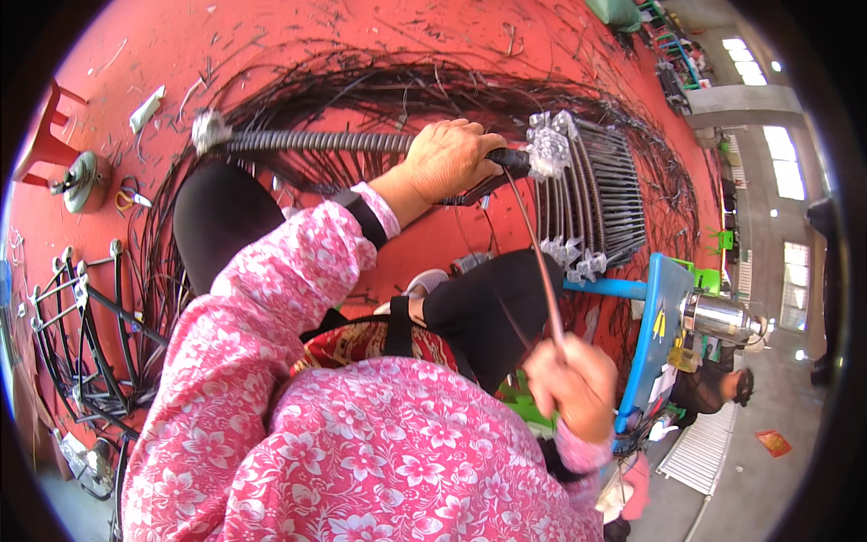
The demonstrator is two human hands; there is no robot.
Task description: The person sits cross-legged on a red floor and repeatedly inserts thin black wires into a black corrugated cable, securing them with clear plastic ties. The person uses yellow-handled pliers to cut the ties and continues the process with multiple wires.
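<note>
My left hand (447, 159) grips a rod-like frame part near its right end. The part is closely wrapped in dark grey strip (318, 141), with clear plastic wrap bunched at its left end (211, 131) and at its right end (547, 150). From beside my left hand a brown strip (538, 257) runs taut down to my right hand (572, 386), whose fingers are closed around it and slightly blurred. Below the left hand, other dark parts of the frame are partly hidden by my arm.
A stack of wrapped frames (596, 196) stands at the right, beside a blue table (643, 339) bearing a metal flask (721, 322). Dark strips (406, 85) lie heaped on the red floor. At left are scissors (129, 198), a red stool (51, 146) and a black frame (88, 325). A person (708, 386) is beyond the table.
</note>
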